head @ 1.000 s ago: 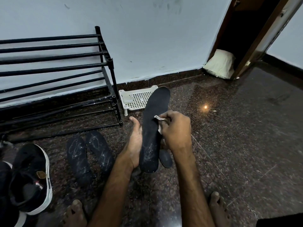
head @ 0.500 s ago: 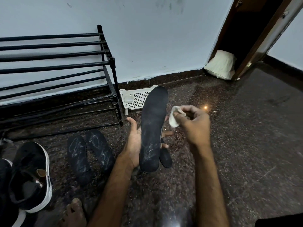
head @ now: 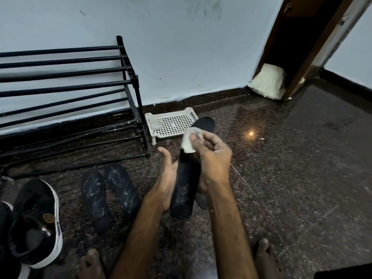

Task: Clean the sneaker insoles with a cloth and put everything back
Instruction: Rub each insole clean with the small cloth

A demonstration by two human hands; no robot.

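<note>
The left hand [head: 168,174] holds the held insole [head: 184,188] upright over the floor [head: 281,178], heel end near, toe end far. Its thumb stands up along the left edge and its other fingers are hidden behind the sole, judged to be wrapped round it. The right hand [head: 214,158] has its fingers [head: 207,137] curled tight on a small white cloth [head: 188,140], which is bunched and pressed against the upper part of the insole. Pale scuffing shows at the heel end, so the wiping is judged unfinished. Recommended: back the sole firmly from behind so it does not flex, draw the cloth in long strokes from toe to heel, and turn the cloth to a fresh face as it soils. A further dark piece, partly hidden under the right wrist, cannot be identified. Two insoles [head: 108,192] lie side by side on the floor just left of the left forearm, both marked with white streaks, and a black sneaker [head: 34,222] with a white sole stands at the near left. The shoe rack [head: 130,81] and a white basket [head: 173,123] stand against the far wall, near the toe end. Open floor lies to the right, so sweeping there risks no contact.
</note>
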